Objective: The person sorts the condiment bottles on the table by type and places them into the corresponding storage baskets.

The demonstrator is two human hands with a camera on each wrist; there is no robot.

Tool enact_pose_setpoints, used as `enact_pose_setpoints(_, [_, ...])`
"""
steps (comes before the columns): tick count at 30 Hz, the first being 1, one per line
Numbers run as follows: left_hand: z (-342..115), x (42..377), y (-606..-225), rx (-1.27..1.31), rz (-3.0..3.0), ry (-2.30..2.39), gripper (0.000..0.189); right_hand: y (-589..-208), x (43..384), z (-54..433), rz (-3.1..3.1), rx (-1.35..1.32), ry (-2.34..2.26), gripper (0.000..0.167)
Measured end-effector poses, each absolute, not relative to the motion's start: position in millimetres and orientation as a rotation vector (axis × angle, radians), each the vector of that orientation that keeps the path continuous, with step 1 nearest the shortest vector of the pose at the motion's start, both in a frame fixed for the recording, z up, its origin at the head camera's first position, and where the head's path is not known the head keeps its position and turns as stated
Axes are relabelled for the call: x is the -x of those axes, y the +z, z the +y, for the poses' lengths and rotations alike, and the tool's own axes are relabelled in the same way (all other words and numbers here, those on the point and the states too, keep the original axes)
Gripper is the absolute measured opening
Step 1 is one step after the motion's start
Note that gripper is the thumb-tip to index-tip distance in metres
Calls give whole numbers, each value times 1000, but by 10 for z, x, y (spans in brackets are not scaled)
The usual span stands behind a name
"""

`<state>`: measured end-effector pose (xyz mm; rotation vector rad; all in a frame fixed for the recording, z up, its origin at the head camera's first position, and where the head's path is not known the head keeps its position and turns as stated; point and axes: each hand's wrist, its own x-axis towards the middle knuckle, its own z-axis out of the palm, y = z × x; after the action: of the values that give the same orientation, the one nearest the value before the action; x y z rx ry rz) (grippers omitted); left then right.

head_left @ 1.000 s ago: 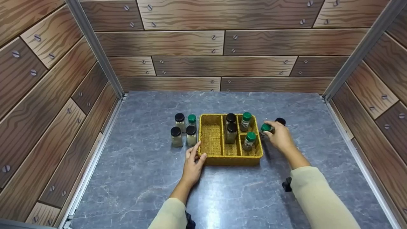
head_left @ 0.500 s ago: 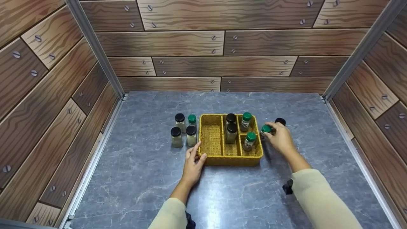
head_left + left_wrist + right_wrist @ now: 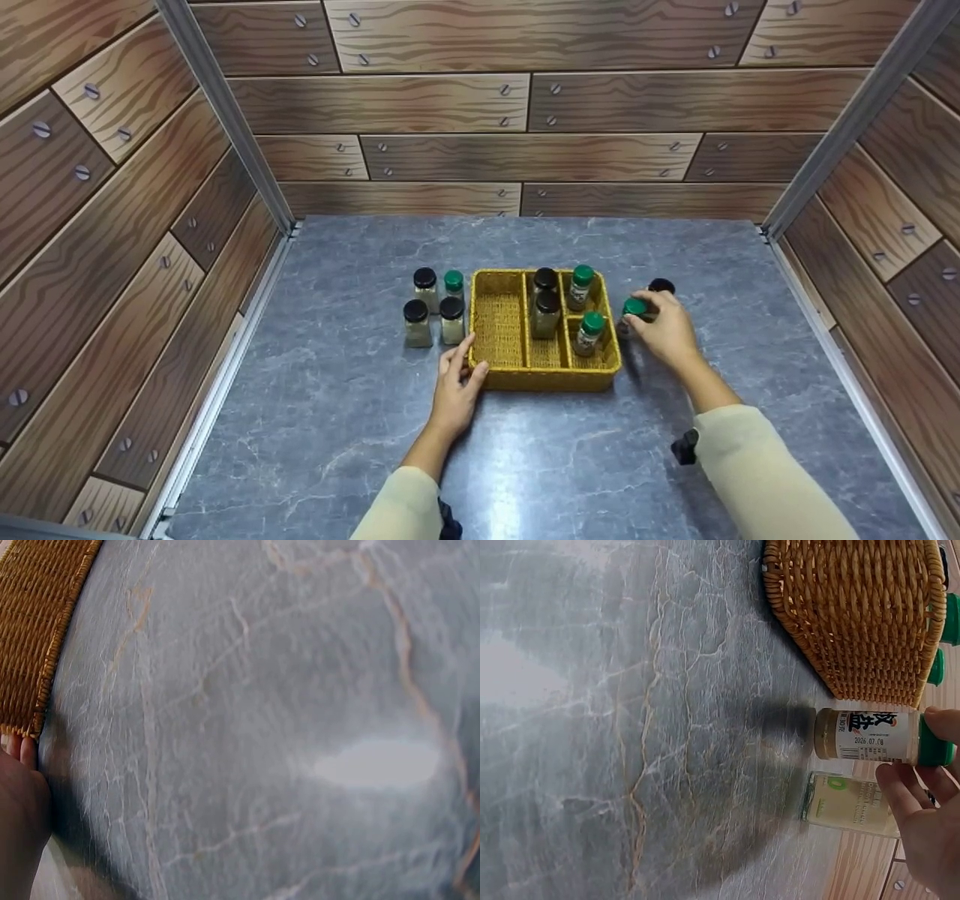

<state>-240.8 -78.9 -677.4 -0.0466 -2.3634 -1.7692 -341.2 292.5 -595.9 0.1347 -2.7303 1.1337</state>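
A woven basket (image 3: 547,379) with several compartments stands mid-table. At its front left corner my left hand (image 3: 454,394) holds it, fingers along the side wall and thumb at the front. In the left wrist view, fingertips (image 3: 28,752) meet the basket's edge. My right hand (image 3: 666,330) pinches the green cap of a seasoning bottle (image 3: 866,736), just right of the basket. The bottle is upright and has a white printed label; whether its base touches the table is unclear. Behind that hand is a black-capped bottle (image 3: 849,802), mostly hidden in the head view.
Two black-capped bottles (image 3: 546,315) stand in the middle compartment. The small right compartments each hold a green-capped bottle (image 3: 588,335). Left of the basket, several bottles (image 3: 417,326) stand close together, one of them green-capped (image 3: 454,283). Wood-patterned walls enclose the grey marbled table (image 3: 352,420).
My right hand has shifted slightly right with the green-capped bottle, widening its gap from the basket. My left hand and the basket stay in place.
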Motion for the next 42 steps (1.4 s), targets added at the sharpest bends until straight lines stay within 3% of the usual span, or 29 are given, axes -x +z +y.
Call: enact_pose_setpoints(42, [-788, 2415, -6770, 72, -2320, -1825, 58, -5574, 3013, 2900, -2644, -103, 1386, 49])
